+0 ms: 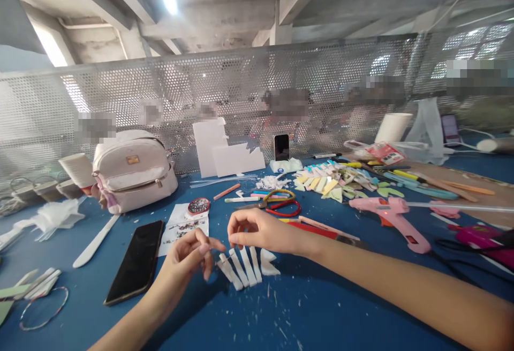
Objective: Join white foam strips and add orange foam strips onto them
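the white strips [248,266] lie fanned on the worktop [329,308] at lower centre of the frame, best handled lightly by their ends, with the left hand [190,253] and right hand [257,229] both loosely curled, though whether either pinches anything i cannot tell.

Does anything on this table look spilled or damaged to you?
Yes: dark bits lie scattered on the white paper by the red-rimmed dish, looking spilled. Pale specks litter the blue table near the white strips. The smaller white board behind has a jagged edge, perhaps cut.
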The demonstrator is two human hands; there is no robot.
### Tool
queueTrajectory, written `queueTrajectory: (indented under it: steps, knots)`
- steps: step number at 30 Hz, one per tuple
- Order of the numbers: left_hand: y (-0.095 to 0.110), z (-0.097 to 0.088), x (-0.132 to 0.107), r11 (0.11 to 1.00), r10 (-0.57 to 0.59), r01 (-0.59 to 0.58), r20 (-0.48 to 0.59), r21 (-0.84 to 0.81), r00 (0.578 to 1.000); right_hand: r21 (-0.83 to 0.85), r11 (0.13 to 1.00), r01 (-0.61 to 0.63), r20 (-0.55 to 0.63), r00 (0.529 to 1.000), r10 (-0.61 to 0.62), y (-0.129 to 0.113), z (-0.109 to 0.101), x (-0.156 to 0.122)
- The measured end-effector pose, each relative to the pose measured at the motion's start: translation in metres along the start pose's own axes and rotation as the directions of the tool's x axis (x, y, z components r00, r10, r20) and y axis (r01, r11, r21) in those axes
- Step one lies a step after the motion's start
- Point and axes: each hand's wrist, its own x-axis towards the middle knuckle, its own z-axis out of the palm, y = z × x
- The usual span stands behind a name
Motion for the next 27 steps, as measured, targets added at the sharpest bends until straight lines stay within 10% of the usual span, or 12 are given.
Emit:
queueTrajectory:
  steps: [13,27]
  knots:
    - [0.000,0.005,0.000,0.966,-0.089,0.104,0.073,-0.237,0.993,0.033,0.999,-0.030,0.007,1.000,0.030,0.005,0.006,0.000]
    - [0.003,0.013,-0.004,0.985,-0.100,0.095,-0.025,-0.143,0.995,-0.016,1.000,0.000,-0.014,1.000,-0.001,0.001,0.008,-0.002]
